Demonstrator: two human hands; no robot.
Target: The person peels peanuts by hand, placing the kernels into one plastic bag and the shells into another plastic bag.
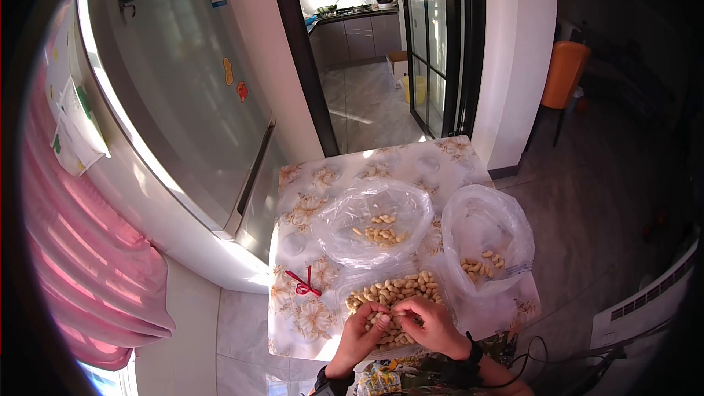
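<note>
Many tan, unshelled peanuts (402, 287) fill a clear plastic container (447, 305) at lower centre, beneath the narrowly pinched left hand (359, 333) and right hand (434, 324); what they grip is unclear. Centre and right, a wide clear plastic bag (339, 214) and a rounder one (518, 221) gape, likely for easy reach.

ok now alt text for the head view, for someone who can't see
A person's bare left hand and right hand meet over unshelled tan peanuts in a clear plastic container on a flower-patterned table; a crumpled clear bag beyond it and a second bag at right hold fewer peanuts, and a thin red ribbon lies at left.
</note>
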